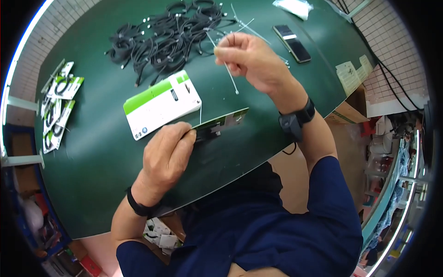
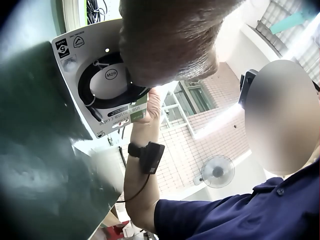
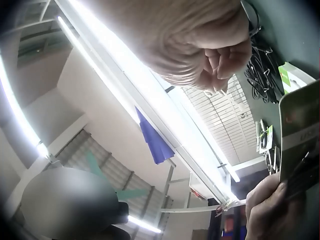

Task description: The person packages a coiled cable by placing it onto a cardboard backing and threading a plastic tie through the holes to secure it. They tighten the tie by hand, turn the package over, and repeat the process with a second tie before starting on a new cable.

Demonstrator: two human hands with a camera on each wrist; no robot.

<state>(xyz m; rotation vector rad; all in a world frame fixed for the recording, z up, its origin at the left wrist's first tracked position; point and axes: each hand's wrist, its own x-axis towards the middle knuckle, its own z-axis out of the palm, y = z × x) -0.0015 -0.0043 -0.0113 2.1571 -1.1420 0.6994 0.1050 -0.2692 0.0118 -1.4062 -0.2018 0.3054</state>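
Note:
The left hand (image 1: 168,154) grips one end of a cardboard card (image 1: 226,121), held on edge above the table. In the left wrist view a coiled black cable (image 2: 86,90) lies against the white face of this card (image 2: 75,62). A thin white strip (image 1: 200,114) stands up by the card. Raised above and right of the card, the right hand (image 1: 254,60) pinches a thin white cable tie (image 1: 232,81) between thumb and fingers; the tie does not touch the card. Behind the card lies a stack of green and white cards (image 1: 161,108).
Black coiled cables (image 1: 161,41) pile at the table's back, with loose white ties (image 1: 254,31) beside them. A phone (image 1: 293,44) and a clear bag (image 1: 294,8) lie at back right. Packed cards (image 1: 59,108) sit on the left of the green table (image 1: 101,184).

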